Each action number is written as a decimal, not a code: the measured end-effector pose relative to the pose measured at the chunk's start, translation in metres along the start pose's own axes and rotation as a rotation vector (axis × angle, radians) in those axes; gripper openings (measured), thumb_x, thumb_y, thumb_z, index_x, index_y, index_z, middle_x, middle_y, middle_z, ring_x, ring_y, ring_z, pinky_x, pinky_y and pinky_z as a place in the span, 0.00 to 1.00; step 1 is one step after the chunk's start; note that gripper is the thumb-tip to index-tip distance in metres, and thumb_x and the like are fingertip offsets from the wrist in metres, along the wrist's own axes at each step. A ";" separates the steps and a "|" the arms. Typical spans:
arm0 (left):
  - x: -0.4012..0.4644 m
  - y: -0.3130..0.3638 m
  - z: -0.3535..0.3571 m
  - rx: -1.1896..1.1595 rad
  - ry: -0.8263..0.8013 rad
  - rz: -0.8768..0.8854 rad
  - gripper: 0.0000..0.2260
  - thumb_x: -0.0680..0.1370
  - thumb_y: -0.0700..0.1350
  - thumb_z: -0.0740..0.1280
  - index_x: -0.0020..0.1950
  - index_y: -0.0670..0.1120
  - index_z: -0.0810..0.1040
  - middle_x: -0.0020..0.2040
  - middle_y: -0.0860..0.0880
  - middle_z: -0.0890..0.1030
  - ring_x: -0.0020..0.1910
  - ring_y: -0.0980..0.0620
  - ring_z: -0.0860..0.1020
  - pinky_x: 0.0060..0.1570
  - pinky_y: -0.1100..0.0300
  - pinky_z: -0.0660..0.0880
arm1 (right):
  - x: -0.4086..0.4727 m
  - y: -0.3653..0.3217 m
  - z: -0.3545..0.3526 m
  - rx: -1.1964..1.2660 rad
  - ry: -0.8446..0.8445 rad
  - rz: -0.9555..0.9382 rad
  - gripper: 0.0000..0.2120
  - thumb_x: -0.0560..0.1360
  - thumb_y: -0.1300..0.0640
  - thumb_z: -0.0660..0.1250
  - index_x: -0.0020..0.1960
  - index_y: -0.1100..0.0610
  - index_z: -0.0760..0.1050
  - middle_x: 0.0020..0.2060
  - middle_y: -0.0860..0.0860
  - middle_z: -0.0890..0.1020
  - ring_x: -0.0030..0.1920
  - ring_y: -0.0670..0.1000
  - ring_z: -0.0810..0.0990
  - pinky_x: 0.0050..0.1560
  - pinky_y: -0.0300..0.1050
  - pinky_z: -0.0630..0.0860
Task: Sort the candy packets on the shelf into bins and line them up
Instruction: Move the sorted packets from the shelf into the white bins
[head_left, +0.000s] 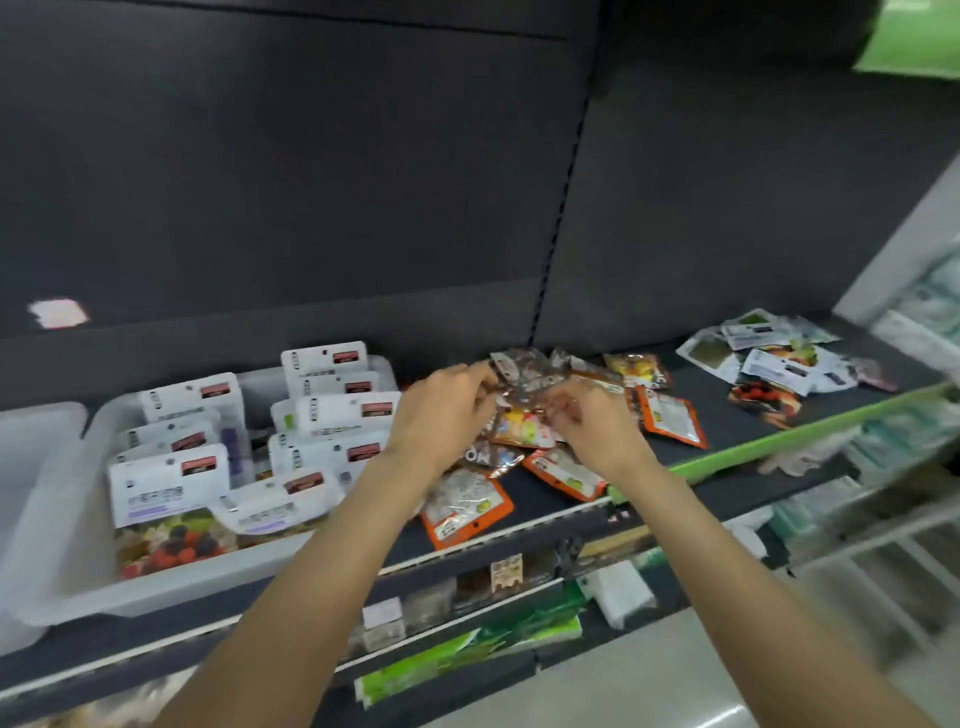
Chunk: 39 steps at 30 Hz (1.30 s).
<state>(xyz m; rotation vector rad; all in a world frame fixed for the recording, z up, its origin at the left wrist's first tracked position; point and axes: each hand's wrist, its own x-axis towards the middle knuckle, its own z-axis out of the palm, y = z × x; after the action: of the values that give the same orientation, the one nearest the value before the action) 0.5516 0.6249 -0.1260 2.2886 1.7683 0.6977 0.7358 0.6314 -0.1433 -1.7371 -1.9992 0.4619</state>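
Candy packets (519, 415), flat crinkly foil, between both hands (519, 415)

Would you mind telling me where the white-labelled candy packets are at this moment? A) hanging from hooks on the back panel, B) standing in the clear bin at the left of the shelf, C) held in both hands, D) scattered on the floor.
B: the white-labelled packets stand in rows inside the clear bin at the left of the shelf, while the left hand and right hand work in the loose pile of orange and brown packets.
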 end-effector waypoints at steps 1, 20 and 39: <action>0.009 0.022 0.013 -0.019 -0.012 0.000 0.11 0.79 0.49 0.62 0.61 0.51 0.76 0.54 0.52 0.80 0.54 0.49 0.78 0.47 0.55 0.74 | -0.003 0.026 -0.014 -0.025 -0.016 0.012 0.13 0.78 0.59 0.63 0.61 0.57 0.76 0.56 0.55 0.79 0.55 0.55 0.78 0.53 0.47 0.74; 0.201 0.279 0.249 -0.238 -0.247 0.109 0.08 0.78 0.47 0.64 0.57 0.50 0.78 0.46 0.55 0.80 0.48 0.53 0.79 0.45 0.56 0.76 | 0.041 0.378 -0.175 0.014 0.155 0.373 0.16 0.78 0.60 0.62 0.65 0.58 0.73 0.59 0.57 0.75 0.58 0.57 0.76 0.60 0.52 0.72; 0.326 0.373 0.438 0.119 -0.622 -0.083 0.44 0.72 0.61 0.69 0.78 0.52 0.46 0.79 0.51 0.44 0.77 0.49 0.47 0.74 0.49 0.52 | 0.186 0.588 -0.219 -0.062 -0.207 0.169 0.27 0.81 0.56 0.58 0.77 0.55 0.52 0.75 0.53 0.58 0.75 0.54 0.54 0.72 0.49 0.58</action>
<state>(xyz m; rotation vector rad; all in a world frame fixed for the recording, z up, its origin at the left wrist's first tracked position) 1.1375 0.8925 -0.2747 2.1513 1.6056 -0.1393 1.3257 0.8953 -0.2465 -1.9774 -2.0318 0.6666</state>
